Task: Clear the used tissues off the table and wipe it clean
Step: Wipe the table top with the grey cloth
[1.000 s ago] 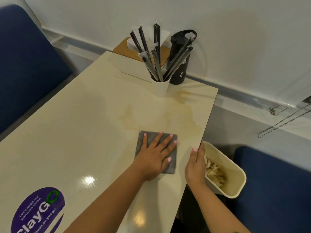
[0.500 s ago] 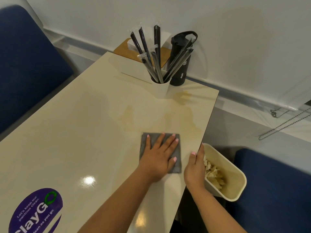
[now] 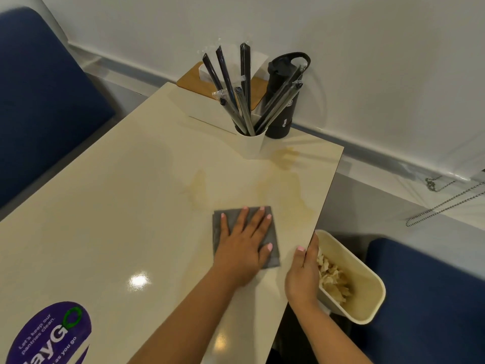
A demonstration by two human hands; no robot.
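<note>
1. Nearest the camera, a purple round sticker [image 3: 49, 337] with white lettering lies on the cream table [image 3: 110, 206] at its near left corner.
2. The left hand [image 3: 242, 248] lies flat on a folded grey cloth [image 3: 271, 254], fingers straight and spread, palm pressing the cloth against the tabletop near the right edge. It curls round nothing.
3. The right hand [image 3: 304, 274] is at the table's right edge, just beside the cloth hand. Its thumb rests on the tabletop and its fingers go down over the edge against the near wall of a cream bin [image 3: 367, 282]. How firmly those fingers grip the wall cannot be told, since they are mostly hidden.
4. The bin sits off the table, below its right edge, and holds crumpled used tissues [image 3: 333, 279] in a heap.
5. Beyond the cloth, pale brown stains [image 3: 288, 185] smear the tabletop, running from just past the fingertips toward the far end.
6. At the far end stands a white cup [image 3: 250, 145] full of black wrapped straws [image 3: 231, 88], leaning in several directions.
7. Just behind and right of the cup stands a black flask [image 3: 282, 101] with a loop handle.
8. Left of the cup sits a white box [image 3: 204, 109] with a wooden lid [image 3: 194, 80], close to the white wall.
9. Blue seats flank the table: one far left [image 3: 39, 101], one right [image 3: 433, 298] behind the bin.
</note>
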